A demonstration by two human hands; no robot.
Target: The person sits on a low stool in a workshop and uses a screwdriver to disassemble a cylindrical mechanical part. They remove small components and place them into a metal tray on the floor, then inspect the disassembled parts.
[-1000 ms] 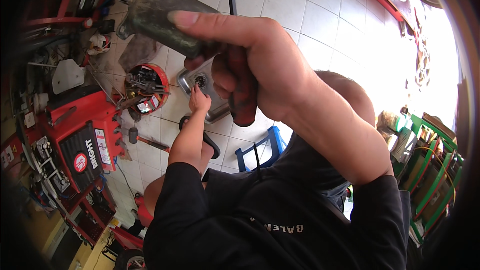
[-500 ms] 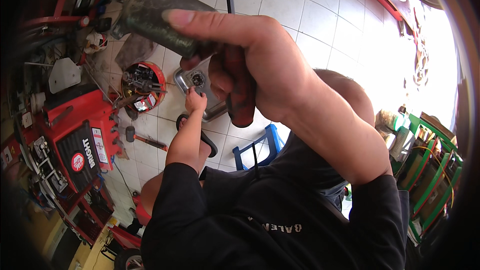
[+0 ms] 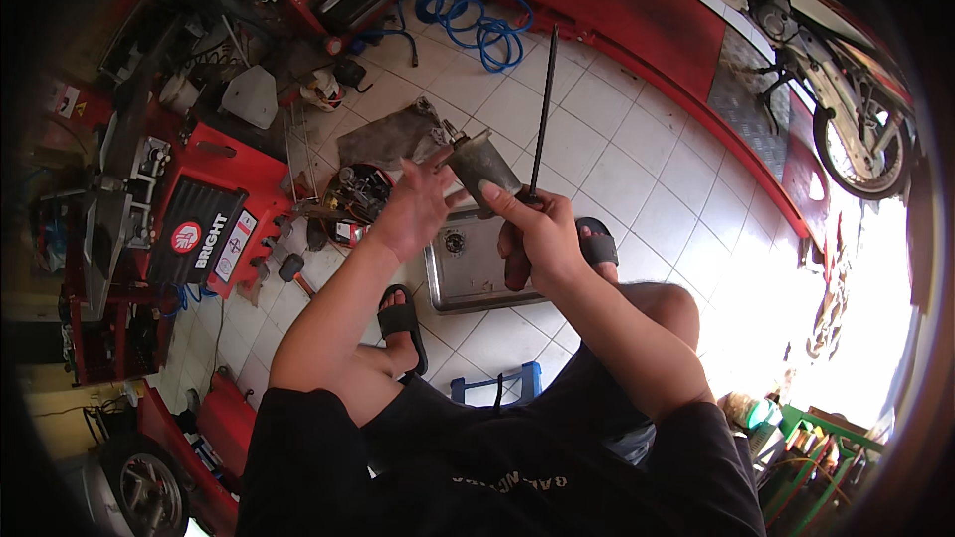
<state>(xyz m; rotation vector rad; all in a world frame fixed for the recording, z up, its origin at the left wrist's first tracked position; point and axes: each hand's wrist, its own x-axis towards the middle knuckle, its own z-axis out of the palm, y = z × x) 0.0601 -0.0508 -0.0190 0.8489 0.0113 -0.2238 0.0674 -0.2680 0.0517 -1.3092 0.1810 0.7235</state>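
The person's right hand (image 3: 549,244) has its fingers wrapped around the red-and-black handle of a screwdriver (image 3: 544,119), whose long shaft points away past them, while the thumb presses on a dark metal cylinder (image 3: 485,169), gripping it too. The left hand (image 3: 410,214) is spread, its fingers slightly blurred just beside the cylinder; whether they touch it cannot be told. Below both sets of fingers, a metal tray (image 3: 468,305) sits on the tiled floor (image 3: 647,179). Left of the left fingers lie metal parts (image 3: 360,191).
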